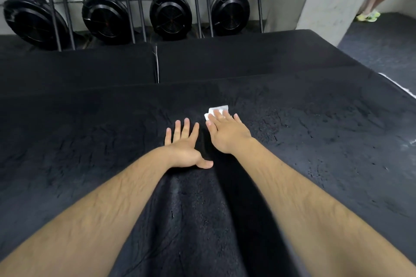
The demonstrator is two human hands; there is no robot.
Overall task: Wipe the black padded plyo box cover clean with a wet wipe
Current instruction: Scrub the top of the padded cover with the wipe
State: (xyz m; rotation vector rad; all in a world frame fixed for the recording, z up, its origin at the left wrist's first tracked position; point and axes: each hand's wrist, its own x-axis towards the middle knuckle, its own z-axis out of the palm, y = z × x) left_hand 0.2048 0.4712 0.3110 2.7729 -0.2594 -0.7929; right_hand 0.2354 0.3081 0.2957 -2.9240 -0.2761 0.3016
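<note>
Right hand [227, 132] pressed the folded white wet wipe [216, 112] flat-fingered on the black padded plyo box cover [90, 141]; left hand [183, 144] lay flat beside it — wiping looked midway.

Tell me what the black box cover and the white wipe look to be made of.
Black padded cover: looks like vinyl or coated synthetic leather, matte with a grainy, creased skin; exact material unclear. Wet wipe: seemingly thin white nonwoven fabric, folded flat under the straight-fingered right hand.

Matt, cracked black padded cover [292, 141]; soft white wet wipe [217, 110].
</note>
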